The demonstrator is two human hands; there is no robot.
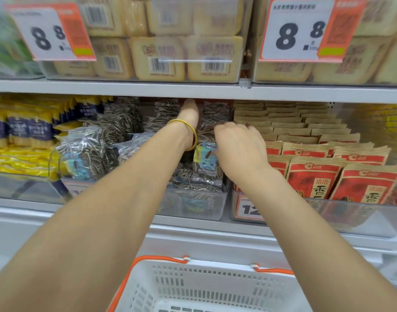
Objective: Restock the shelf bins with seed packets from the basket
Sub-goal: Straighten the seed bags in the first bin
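Left hand: reaches deep into the centre bin, between two rows of packets. The back of the hand faces the camera. Its fingers run under the edge of the upper shelf and are hidden, so it cannot be told whether they are spread or gripping. A gold bangle sits on the wrist.

Right hand: positioned just beside the left wrist, over the right-hand row in the same bin. The fingers are curled down over the top edges of the packets. The thumb is not visible. The area around the fingertips is blurred.

Packets: clear bags of striped seeds, standing in rows front to back in the bin. The front bag carries a blue and yellow label and stands directly below the right hand. More of the same bags lean in a loose pile to the left of the bin.

Adjacent stock: red packs in the bin to the right; yellow packs to the far left. Tan packs fill the upper shelf behind two price tags reading 8.8.

Basket: white with orange trim, located below the shelf, between the two forearms.
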